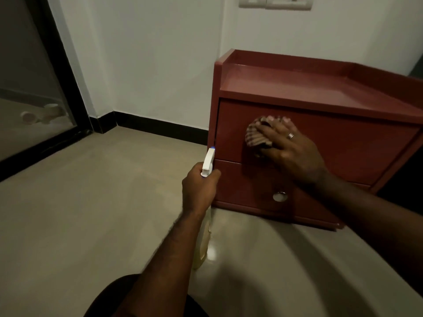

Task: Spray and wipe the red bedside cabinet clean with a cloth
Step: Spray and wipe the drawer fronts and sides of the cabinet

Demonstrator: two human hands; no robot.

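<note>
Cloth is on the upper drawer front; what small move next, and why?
Probably slide the right hand and checked cloth rightward along the upper drawer front: most of that panel lies to the cloth's right, and the left hand holds the spray bottle aside.

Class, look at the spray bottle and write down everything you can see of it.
The spray bottle has a white plastic trigger head with a small blue nozzle tip and a pale, yellowish, see-through body. The left hand grips its neck, hiding the middle. It is held tilted, nozzle uppermost, close beside the left front edge of the red cabinet; whether they touch cannot be told.
</note>
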